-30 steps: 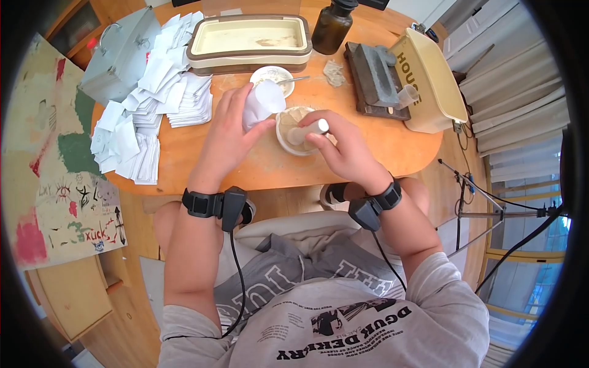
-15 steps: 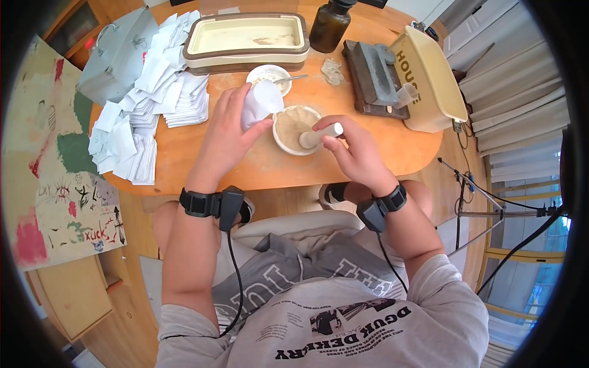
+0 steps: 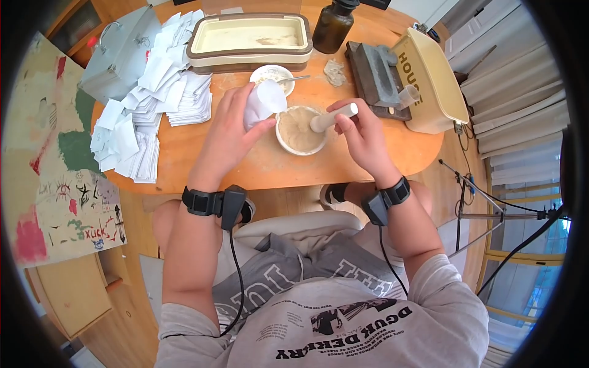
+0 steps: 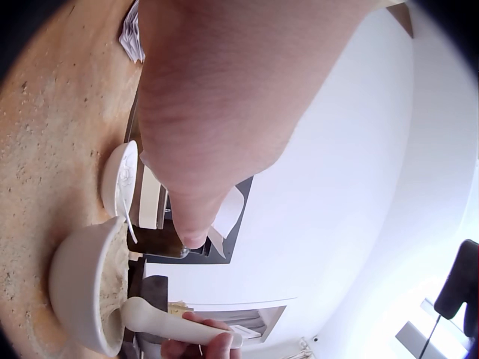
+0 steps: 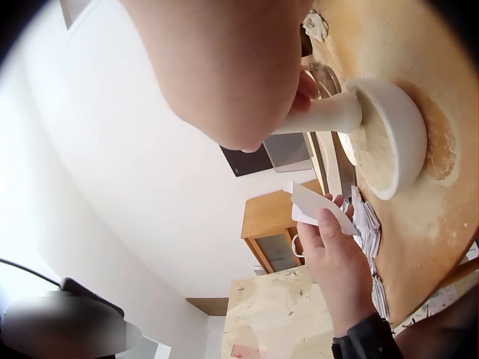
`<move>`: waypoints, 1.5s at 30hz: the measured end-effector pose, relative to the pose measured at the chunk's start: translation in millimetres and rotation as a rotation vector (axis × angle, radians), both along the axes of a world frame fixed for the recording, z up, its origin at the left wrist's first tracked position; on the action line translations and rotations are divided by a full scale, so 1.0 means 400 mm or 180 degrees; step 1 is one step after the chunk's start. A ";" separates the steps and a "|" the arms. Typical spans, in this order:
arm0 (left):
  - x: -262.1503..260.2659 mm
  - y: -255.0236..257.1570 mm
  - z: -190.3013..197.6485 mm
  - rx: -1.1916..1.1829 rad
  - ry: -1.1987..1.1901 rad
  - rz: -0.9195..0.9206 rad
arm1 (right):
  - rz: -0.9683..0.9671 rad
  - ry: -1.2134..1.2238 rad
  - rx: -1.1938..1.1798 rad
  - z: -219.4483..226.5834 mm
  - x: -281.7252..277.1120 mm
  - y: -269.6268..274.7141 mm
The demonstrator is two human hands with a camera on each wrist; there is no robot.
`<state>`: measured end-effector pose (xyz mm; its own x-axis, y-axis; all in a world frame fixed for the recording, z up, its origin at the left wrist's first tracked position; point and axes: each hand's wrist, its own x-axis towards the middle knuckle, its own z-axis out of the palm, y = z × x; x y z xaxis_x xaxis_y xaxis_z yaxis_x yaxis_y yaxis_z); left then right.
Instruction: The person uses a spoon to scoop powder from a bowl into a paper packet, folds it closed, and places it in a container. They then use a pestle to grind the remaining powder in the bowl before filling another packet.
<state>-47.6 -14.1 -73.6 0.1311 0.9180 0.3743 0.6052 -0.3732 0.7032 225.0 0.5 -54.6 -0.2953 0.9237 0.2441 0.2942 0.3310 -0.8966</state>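
My left hand (image 3: 228,132) pinches a white paper packet (image 3: 265,105) between thumb and fingers, its mouth spread, just left of and above a white mortar (image 3: 284,143). Pale beige powder (image 3: 296,126) lies in the mortar, marked with ridges. With thumb and fingers my right hand (image 3: 368,141) grips a white pestle (image 3: 336,116), tilted with its rounded end at the mortar's right inner side. In the left wrist view the head of the pestle (image 4: 168,323) sits at the rim of the mortar (image 4: 75,288). The right wrist view shows the folded packet (image 5: 322,211) beyond the mortar.
Behind the mortar is a small white bowl (image 3: 257,76) with a spoon (image 3: 293,79). Stacks of white paper packets (image 3: 144,156) and a metal case (image 3: 116,64) stand left. A cream tray (image 3: 245,61), brown jar (image 3: 333,27), dark scale-like device (image 3: 374,76) and cream bin (image 3: 429,86) line the back and right.
My right hand and the pestle have moved right, from the middle of the mortar to its right side, uncovering more powder. My left hand keeps the packet in nearly the same place.
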 end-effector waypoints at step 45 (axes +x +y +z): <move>-0.006 0.000 -0.005 0.0258 -0.0046 0.0045 | 0.0251 -0.0558 0.0452 -0.003 -0.123 0.042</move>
